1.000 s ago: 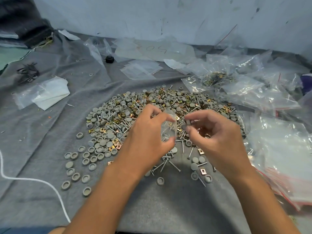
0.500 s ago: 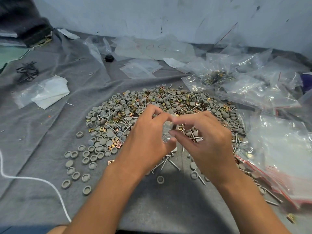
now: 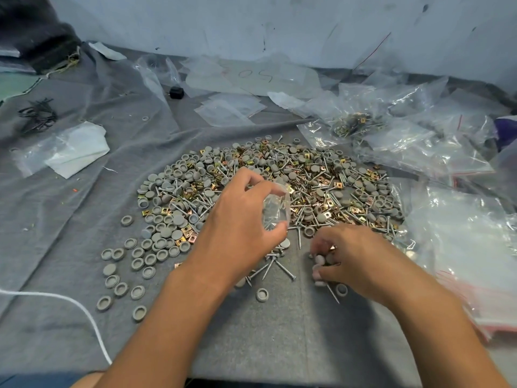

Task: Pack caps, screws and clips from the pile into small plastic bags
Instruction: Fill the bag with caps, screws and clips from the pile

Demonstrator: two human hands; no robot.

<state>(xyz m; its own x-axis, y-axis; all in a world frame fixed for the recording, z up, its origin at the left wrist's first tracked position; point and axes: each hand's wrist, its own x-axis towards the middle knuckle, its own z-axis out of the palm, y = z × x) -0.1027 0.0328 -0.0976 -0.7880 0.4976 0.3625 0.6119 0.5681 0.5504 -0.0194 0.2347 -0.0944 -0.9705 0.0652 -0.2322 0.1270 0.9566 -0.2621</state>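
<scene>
Head view: clear bags heaped right of pile. Left hand pinches small bag upright over pile's near edge. Right hand, fingers curled, picks at caps beside it.

A scuffed pale blue wall rises behind a wrinkled grey cloth covering the floor, evenly lit.

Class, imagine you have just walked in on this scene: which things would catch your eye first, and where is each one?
First, the big pile of grey caps, screws and gold clips spread across the middle of the grey cloth. In front of it, the left hand holds up a small clear bag, while the right hand picks at loose pieces on the cloth. A heap of crinkled plastic bags fills the right side.
</scene>
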